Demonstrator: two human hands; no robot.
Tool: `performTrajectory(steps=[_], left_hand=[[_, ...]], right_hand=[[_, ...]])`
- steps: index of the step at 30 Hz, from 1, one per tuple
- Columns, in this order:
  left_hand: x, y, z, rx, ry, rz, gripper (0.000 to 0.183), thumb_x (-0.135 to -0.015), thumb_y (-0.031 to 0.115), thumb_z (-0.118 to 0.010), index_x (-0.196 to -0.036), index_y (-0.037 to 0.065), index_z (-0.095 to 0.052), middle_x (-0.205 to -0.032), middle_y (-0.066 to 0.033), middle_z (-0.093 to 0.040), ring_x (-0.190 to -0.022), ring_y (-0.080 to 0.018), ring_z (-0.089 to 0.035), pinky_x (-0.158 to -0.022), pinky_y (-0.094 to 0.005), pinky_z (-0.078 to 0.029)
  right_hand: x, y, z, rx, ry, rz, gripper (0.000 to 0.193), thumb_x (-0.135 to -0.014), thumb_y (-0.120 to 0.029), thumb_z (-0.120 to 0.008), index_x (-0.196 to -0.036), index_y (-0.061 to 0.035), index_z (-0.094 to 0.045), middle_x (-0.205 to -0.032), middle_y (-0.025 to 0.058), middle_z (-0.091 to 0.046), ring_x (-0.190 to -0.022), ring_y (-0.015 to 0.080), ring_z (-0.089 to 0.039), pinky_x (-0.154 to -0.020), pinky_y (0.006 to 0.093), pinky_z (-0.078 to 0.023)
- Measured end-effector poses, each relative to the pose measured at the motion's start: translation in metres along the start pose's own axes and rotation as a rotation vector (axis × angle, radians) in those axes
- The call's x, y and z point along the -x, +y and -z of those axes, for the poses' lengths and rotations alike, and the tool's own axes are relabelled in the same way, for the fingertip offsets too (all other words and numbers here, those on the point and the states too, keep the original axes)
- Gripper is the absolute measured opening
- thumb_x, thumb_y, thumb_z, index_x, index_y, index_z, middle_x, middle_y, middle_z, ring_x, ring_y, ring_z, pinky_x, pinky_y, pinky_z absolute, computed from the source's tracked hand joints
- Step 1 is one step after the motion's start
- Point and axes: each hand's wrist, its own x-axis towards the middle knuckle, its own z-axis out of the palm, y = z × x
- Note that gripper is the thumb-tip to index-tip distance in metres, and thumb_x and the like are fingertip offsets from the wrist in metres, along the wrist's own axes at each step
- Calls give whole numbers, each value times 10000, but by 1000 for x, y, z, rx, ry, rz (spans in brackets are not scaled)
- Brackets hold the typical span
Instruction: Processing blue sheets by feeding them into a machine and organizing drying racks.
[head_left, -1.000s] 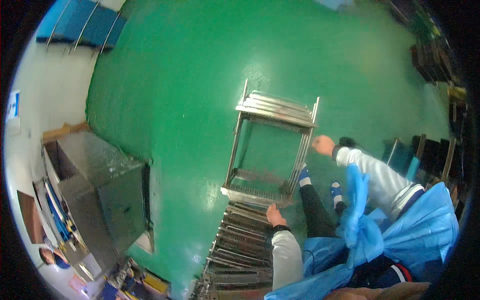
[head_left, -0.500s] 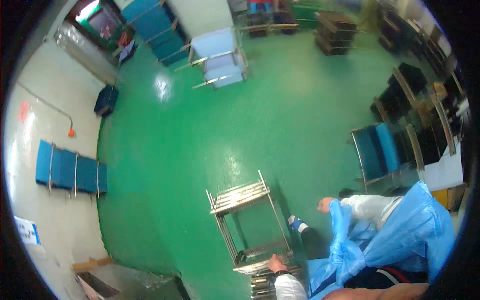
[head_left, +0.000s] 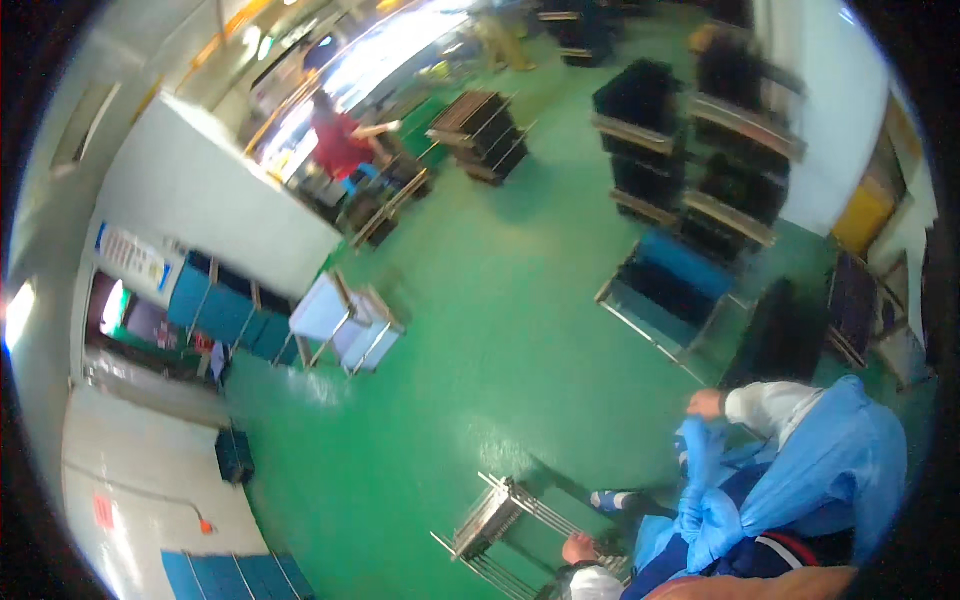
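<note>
My left hand [head_left: 580, 548] is closed on the near part of a metal rack [head_left: 487, 520], an open frame of bars and slotted ends low in the view. My right hand [head_left: 706, 403] is curled in front of my body, close to the corner of a blue bin. Whether anything is in its fingers is hidden. A blue plastic apron [head_left: 840, 460] hangs over my body, knotted at the front [head_left: 712, 520]. My foot in a blue and white shoe [head_left: 612, 500] stands on the floor beside the rack.
A blue bin [head_left: 670, 285] with a metal frame stands ahead right, by stacked black bins [head_left: 640, 130]. More dark bins [head_left: 480, 130] stand far off, near a seated person in red [head_left: 345, 145]. Pale blue bins [head_left: 345, 325] and teal bins [head_left: 235, 310] are at left, by the wall [head_left: 140, 440].
My view has swung right and up, bringing the far work area and seated person into sight. The metal rack now sits lower in view, my left hand still on it. My right hand stays curled.
</note>
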Motion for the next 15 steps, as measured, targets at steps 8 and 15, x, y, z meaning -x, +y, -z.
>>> performTrajectory(steps=[8,15], left_hand=[[-84,38,-121,-1017,-529,-432,367,-937,198,-449,-1255,15,-428,-1229,-177,-522,-1089,-360,-535,-880,-473,-467],[-10,76,-279,-680,-403,75,487,-910,412,-382,-1214,45,-485,-1260,-182,-491,-1165,-390,-455,-908,-474,-393]], right_hand=[[111,135,66,-280,-298,-599,427,-943,-410,-442,-1219,-106,-561,-1251,85,-603,-1082,180,-608,-841,401,-503],[222,155,-17,-305,-58,-673,301,-896,-336,-509,-1028,-88,-618,-980,114,-558,-901,267,-560,-690,439,-470]])
